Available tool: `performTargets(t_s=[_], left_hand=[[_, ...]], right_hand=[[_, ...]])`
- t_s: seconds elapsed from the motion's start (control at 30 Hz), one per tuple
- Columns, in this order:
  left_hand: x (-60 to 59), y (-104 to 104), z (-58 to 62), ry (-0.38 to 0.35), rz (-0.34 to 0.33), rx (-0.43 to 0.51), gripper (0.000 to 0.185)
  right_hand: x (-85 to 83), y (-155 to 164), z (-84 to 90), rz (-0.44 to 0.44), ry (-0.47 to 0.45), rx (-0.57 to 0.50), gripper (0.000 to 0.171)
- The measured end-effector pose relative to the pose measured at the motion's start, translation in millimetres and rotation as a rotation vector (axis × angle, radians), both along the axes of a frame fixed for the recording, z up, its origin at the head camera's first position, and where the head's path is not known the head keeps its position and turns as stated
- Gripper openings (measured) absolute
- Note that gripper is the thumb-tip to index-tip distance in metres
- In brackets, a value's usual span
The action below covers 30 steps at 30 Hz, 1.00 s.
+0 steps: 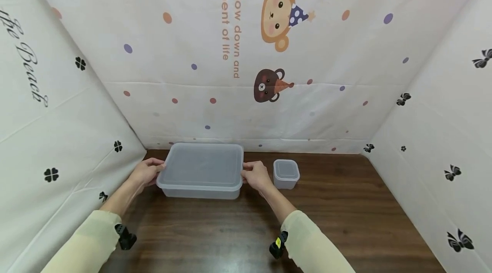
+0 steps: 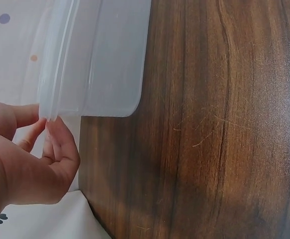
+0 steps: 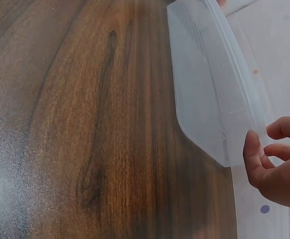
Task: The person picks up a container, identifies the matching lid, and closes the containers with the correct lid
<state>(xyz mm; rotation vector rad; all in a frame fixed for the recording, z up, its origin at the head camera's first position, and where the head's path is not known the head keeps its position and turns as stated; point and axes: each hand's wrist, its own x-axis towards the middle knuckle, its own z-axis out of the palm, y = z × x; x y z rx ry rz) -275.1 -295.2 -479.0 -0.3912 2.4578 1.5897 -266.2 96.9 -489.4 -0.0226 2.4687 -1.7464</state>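
Note:
A large rectangular plastic food container (image 1: 203,193) with a translucent lid (image 1: 203,166) stands at the back of the wooden table, its lid on. My left hand (image 1: 145,172) pinches the rim at the container's left end, thumb on top and fingers under the edge in the left wrist view. At the opposite end my right hand (image 1: 256,175) holds the rim between thumb and curled fingers, as the right wrist view shows (image 3: 279,159). Just right of that hand sits a small lidded plastic container (image 1: 285,174), touched by neither hand.
Behind the containers rises a white printed cloth wall (image 1: 330,106). More cloth stands at the left (image 1: 61,136) and right (image 1: 442,136) sides of the dark wooden table (image 1: 200,234). A small black device (image 1: 125,237) hangs at the left sleeve, another (image 1: 278,245) at the right.

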Motion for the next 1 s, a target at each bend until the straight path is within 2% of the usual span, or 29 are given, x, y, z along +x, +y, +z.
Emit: performTargets(t_s=[0.4, 0.63, 0.8, 1.0], left_hand=[[3.5, -1.2, -5.3, 0.022, -0.030, -0.015, 0.038], [6.0, -3.9, -2.4, 0.028, -0.025, -0.032, 0.036], [7.1, 0.0, 0.1, 0.038, -0.028, -0.010, 0.035], [9.0, -4.1, -0.3, -0.001, -0.034, -0.017, 0.035]], right_hand=[[0.0, -2.2, -6.8, 0.006, 0.032, 0.009, 0.043], [-1.3, -3.7, -2.9, 0.032, 0.038, 0.013, 0.045], [-3.0, 1.5, -1.6, 0.025, 0.042, 0.014, 0.044], [-2.9, 0.5, -6.6, 0.025, 0.039, 0.007, 0.043]])
